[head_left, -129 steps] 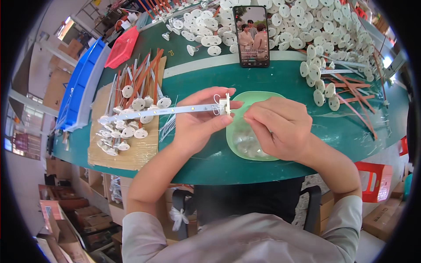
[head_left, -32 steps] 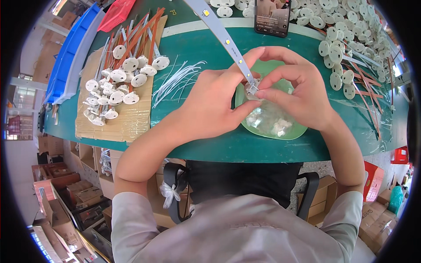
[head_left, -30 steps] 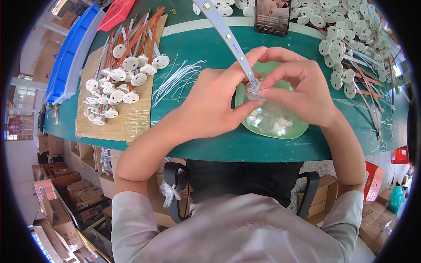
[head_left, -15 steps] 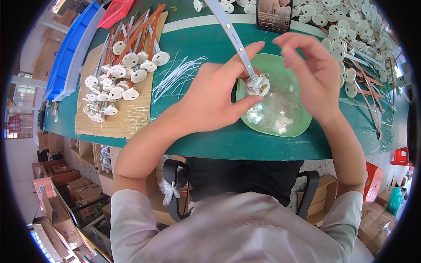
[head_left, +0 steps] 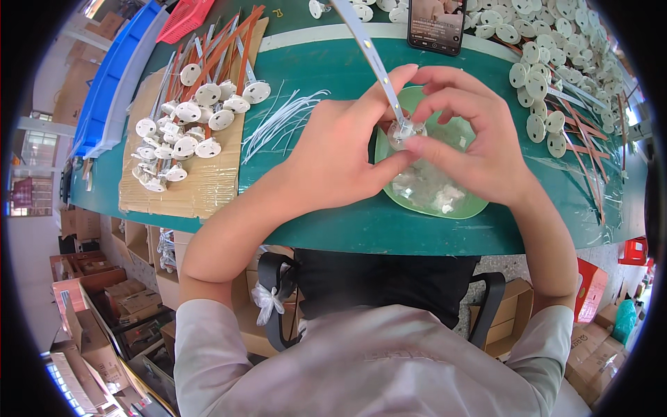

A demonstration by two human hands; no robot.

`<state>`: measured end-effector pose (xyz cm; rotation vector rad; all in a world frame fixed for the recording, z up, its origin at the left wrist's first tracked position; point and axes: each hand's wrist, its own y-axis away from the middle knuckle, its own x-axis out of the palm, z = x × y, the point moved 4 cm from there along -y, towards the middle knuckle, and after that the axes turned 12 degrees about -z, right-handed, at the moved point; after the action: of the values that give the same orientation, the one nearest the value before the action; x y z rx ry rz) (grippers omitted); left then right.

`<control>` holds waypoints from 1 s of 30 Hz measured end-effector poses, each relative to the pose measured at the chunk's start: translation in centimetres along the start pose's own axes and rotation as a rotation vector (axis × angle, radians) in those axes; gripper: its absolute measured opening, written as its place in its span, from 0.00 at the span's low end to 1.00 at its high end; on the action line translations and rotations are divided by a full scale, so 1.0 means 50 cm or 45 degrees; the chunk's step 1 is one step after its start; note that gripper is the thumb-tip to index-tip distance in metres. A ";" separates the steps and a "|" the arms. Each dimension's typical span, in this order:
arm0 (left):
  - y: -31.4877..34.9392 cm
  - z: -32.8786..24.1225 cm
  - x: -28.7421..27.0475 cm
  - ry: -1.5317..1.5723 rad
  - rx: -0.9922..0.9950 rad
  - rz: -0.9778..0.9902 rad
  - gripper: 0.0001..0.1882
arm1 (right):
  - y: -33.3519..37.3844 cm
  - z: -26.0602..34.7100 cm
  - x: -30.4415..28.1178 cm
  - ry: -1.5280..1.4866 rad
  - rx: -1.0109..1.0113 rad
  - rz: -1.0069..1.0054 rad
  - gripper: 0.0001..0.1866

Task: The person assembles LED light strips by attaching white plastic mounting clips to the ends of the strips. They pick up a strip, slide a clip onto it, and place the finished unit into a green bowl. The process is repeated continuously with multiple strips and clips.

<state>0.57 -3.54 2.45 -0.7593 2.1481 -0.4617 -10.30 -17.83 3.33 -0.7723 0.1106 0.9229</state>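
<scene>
My left hand (head_left: 337, 149) is closed on a narrow white LED strip (head_left: 370, 58) where it meets a round, clear-and-white base (head_left: 401, 132). The strip slants up toward the far edge of the table. From the other side my right hand (head_left: 479, 135) reaches in with bent fingers, its thumb and index fingertip at the edge of the base. What lies between those fingertips is too small to make out. Beneath both hands is a green bowl (head_left: 476, 210) with small clear and whitish pieces inside.
To the left, cardboard (head_left: 215, 187) carries several strips with white round bases (head_left: 186, 111). Thin white wires (head_left: 278, 125) lie beside it. A phone (head_left: 435, 28) stands at the back. More round-based strips (head_left: 556, 55) are heaped at the right; a blue tray (head_left: 114, 83) edges the far left.
My right hand has come in leftward and down from above the bowl, its fingers now at the round base. The left hand has stayed put with the LED strip.
</scene>
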 end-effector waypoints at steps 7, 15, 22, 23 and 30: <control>0.003 -0.019 0.011 -0.074 0.283 -0.083 0.44 | 0.014 -0.010 0.021 -0.124 0.143 0.082 0.09; 0.001 -0.020 0.014 -0.062 0.225 0.043 0.41 | 0.010 -0.027 0.017 -0.383 0.231 0.145 0.07; 0.002 -0.013 0.008 0.107 0.207 0.084 0.37 | 0.000 -0.037 0.011 -0.815 0.448 0.283 0.05; 0.000 -0.011 0.009 0.166 0.237 0.050 0.36 | -0.001 -0.035 0.010 -0.866 0.479 0.313 0.05; -0.009 -0.013 0.005 0.388 0.179 0.086 0.34 | 0.000 -0.054 0.003 -0.986 0.653 0.254 0.07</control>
<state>0.08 -4.00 2.95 -0.5645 2.3828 -0.7234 -9.60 -19.45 1.32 0.1010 -0.2546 1.2602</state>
